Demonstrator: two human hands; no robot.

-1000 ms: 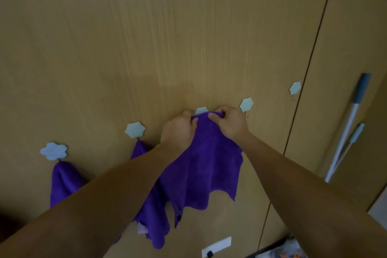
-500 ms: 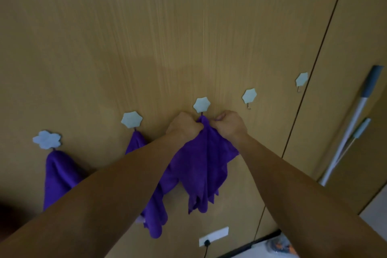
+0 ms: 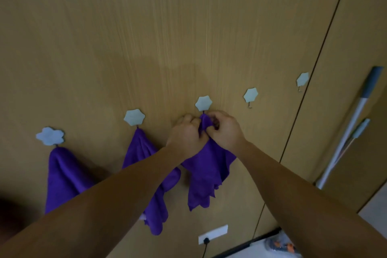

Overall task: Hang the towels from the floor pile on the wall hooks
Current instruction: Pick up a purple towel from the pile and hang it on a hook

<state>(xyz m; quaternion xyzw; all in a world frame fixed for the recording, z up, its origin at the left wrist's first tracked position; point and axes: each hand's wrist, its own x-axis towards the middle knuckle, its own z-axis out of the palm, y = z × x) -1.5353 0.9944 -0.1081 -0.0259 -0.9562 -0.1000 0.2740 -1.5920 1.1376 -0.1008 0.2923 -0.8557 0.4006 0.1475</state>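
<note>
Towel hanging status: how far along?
Done, from the left: first towel hangs on first hook, second towel on second hook. In hand: left hand and right hand grip the third towel just under third hook. Left: fourth hook and fifth hook are bare; floor pile is out of view.

Dim, soft blur, wide-angle bend at edges.

A single wide-angle view from the person's head stands close to the wall (image 3: 188,27), facing it and tilted down. Both forearms enter from the bottom edge. The left hand (image 3: 185,136) and right hand (image 3: 225,130) grip a towel (image 3: 205,169) just below centre. The socket (image 3: 213,234) lies at the bottom and the poles (image 3: 356,115) at the right.
</note>
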